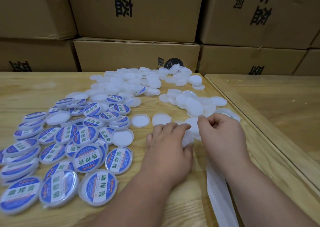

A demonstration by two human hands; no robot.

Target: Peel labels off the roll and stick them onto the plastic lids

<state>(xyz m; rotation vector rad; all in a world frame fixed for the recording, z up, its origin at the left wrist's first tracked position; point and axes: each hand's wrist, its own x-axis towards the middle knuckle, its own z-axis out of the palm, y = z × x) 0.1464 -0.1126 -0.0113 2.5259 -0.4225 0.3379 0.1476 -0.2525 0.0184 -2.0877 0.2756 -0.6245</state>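
Note:
Several lids with blue labels (90,157) lie heaped on the left of the wooden table (155,200). Bare white lids (131,84) are piled at the back and another group (192,103) to the right. My left hand (169,145) holds a stack of white lids (189,133) between thumb and fingers. My right hand (223,135) sits beside it, fingers curled, with fingertips pinching at the top of that stack. A white strip of label backing (220,199) runs along the table under my right forearm. The label roll is not in sight.
Two single white lids (140,121) (161,119) lie just beyond my left hand. Stacked cardboard boxes (136,53) wall off the back. A second, glass-topped table (270,105) adjoins on the right.

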